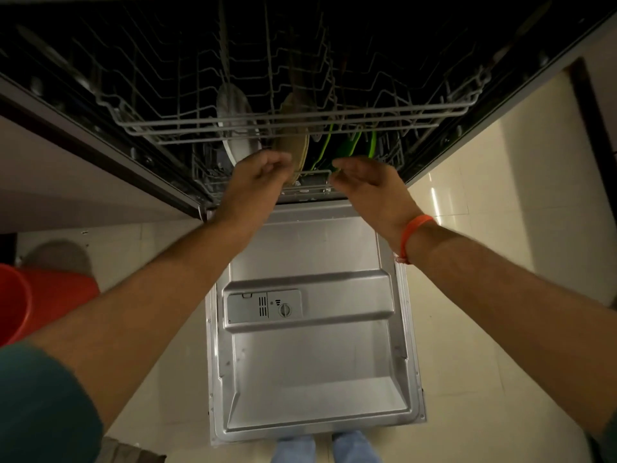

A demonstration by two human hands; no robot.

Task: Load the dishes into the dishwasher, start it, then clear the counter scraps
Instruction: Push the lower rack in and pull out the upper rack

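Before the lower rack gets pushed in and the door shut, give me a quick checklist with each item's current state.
1. Dishwasher door fully down: ok.
2. Plates standing in lower rack: white plate and beige plate upright: ok.
3. Green items clear of upper rack: cannot tell.
4. Left hand free of the beige plate: cannot tell, fingers curled at its edge.
5. Right hand empty: ok, fingers relaxed.
6. Detergent compartment closed: ok.

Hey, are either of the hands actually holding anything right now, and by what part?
The left hand pinches the tan plate by its near rim in the lower rack. The right hand hovers open beside it, holding nothing.
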